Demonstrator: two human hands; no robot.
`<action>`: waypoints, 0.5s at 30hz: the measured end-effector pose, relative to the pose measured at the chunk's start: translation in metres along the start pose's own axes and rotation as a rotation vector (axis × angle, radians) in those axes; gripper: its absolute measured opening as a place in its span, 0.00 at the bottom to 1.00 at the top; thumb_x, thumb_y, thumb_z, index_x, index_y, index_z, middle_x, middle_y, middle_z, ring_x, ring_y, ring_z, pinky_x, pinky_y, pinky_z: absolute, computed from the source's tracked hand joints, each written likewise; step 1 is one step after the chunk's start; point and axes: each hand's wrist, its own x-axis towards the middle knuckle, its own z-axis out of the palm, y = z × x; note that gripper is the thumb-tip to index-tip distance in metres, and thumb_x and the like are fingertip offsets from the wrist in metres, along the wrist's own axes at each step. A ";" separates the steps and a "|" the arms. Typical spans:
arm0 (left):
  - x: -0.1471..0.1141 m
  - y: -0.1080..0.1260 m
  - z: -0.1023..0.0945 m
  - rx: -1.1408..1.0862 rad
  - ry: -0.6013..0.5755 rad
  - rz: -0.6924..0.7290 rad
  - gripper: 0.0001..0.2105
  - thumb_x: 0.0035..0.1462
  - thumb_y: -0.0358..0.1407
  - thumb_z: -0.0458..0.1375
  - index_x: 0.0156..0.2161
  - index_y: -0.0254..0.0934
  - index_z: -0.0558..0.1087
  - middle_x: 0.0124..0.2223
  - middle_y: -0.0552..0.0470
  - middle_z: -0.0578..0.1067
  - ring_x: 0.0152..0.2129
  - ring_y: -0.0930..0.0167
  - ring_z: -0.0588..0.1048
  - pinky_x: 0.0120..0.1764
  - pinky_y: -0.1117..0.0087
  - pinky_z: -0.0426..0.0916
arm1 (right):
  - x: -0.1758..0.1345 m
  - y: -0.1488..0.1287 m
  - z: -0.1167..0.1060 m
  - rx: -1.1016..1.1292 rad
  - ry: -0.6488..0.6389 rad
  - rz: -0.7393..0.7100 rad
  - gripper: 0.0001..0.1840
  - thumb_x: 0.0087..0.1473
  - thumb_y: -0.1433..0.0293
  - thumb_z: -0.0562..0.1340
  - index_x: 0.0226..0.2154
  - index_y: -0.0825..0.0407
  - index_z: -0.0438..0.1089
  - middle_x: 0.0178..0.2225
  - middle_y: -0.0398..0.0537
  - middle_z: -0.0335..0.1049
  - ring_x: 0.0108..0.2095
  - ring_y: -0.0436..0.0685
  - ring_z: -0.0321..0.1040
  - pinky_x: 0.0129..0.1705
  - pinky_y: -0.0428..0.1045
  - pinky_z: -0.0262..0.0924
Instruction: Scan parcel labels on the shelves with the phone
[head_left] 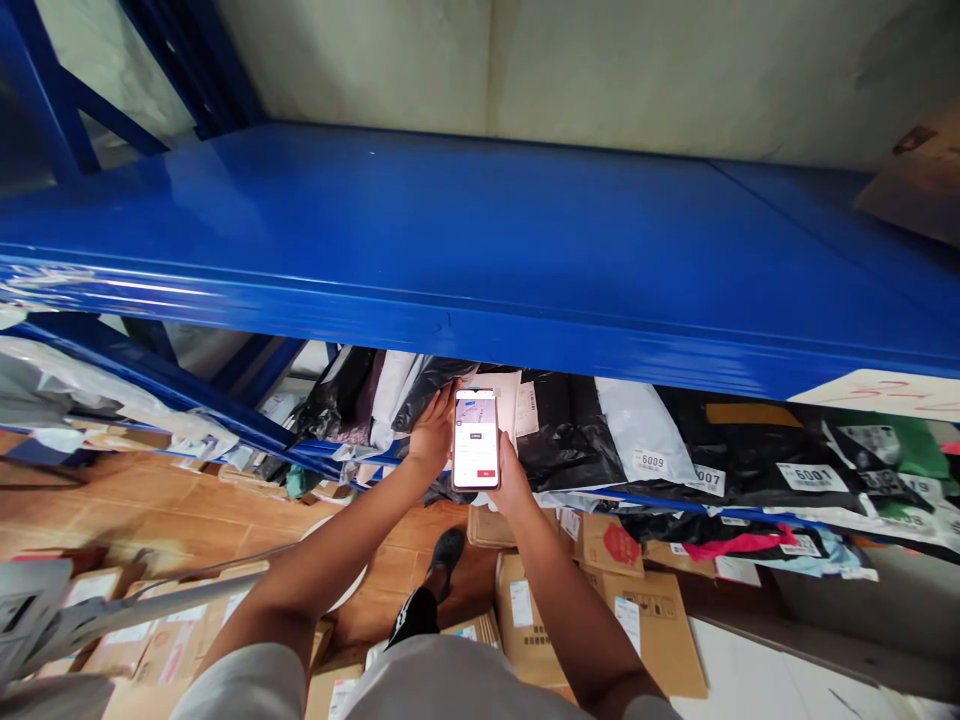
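Observation:
My right hand (513, 478) is closed round a smartphone (475, 455), held upright with its lit screen toward me. On the screen are a small camera-like picture at the top and a red button low down. My left hand (433, 432) lies with fingers stretched out against a black plastic mailing bag (429, 392) on the shelf, just left of the phone; its fingertips are partly hidden. Behind the phone stands a pale pink parcel (507, 392) with a printed label. To the right are a black bag (566, 440) and a white bag (637, 425) labelled 6009.
A blue metal shelf (480, 230) spans the view above the parcels, its front edge over my hands. More labelled bags (780, 455) fill the lower shelf. Cardboard boxes (645, 620) stand on the wood-look floor (300, 510). A grey-white metal arm (150, 610) reaches in at lower left.

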 end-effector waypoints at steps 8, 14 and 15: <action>-0.001 0.000 0.001 0.110 -0.010 0.024 0.38 0.53 0.28 0.54 0.68 0.21 0.47 0.71 0.40 0.36 0.68 0.63 0.31 0.67 0.62 0.30 | -0.002 -0.002 0.003 -0.012 -0.017 -0.026 0.29 0.54 0.48 0.60 0.53 0.47 0.67 0.47 0.50 0.76 0.50 0.66 0.72 0.49 0.64 0.69; 0.000 0.002 -0.001 0.066 0.000 0.009 0.34 0.56 0.25 0.48 0.68 0.23 0.48 0.71 0.42 0.38 0.68 0.65 0.38 0.67 0.63 0.35 | -0.014 -0.011 0.003 -0.053 -0.027 -0.040 0.31 0.51 0.48 0.63 0.52 0.47 0.66 0.51 0.52 0.74 0.53 0.67 0.70 0.50 0.64 0.68; 0.000 0.002 -0.001 0.054 0.011 0.003 0.31 0.59 0.25 0.45 0.68 0.24 0.48 0.71 0.43 0.39 0.68 0.66 0.40 0.67 0.63 0.37 | -0.019 -0.015 0.004 -0.056 -0.034 -0.036 0.31 0.51 0.48 0.63 0.52 0.47 0.66 0.52 0.53 0.73 0.53 0.67 0.70 0.50 0.65 0.67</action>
